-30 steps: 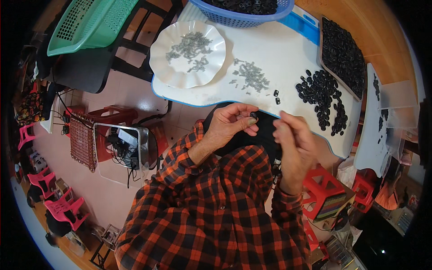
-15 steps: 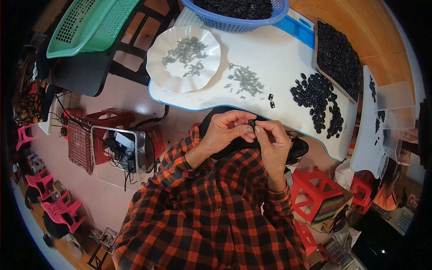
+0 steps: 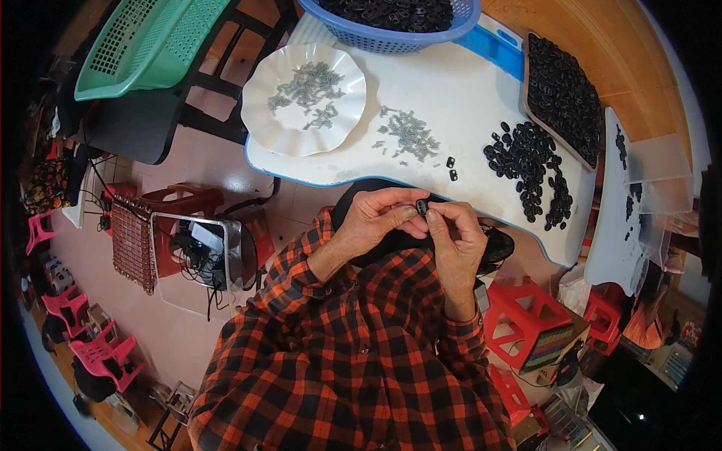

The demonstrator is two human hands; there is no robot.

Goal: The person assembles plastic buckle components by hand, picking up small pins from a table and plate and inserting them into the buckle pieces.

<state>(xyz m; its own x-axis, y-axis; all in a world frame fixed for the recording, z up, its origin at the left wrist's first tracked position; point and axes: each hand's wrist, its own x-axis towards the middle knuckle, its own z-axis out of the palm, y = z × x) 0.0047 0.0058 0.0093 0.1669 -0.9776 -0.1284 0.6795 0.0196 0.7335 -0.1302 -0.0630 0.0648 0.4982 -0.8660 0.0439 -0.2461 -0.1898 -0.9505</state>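
In front of my chest, just off the table's near edge, both hands meet at a small black plastic cord lock (image 3: 421, 206), an oval piece with holes. My left hand (image 3: 381, 216) pinches it between thumb and fingers from the left. From the other side my right hand (image 3: 457, 231) closes thumb and forefinger on it. Whether a spring is inside the fingers cannot be seen. Beyond the hands, two black cord locks (image 3: 452, 168) lie apart on the white table (image 3: 338, 165). A heap of small silvery springs (image 3: 408, 134) is nearby, and a loose pile of black cord-lock pieces (image 3: 526, 165) spreads to the right.
More springs lie in a white scalloped plate (image 3: 256, 113) at the table's left. A blue basket (image 3: 376, 36) of black parts stands at the back, and a filled tray (image 3: 529, 90) at back right. Red stools (image 3: 519, 319) stand on the floor to the right.
The cord lock has turned in my fingertips, so that its face with holes shows more. Both hands stay nearly in place; the whole view has shifted slightly.
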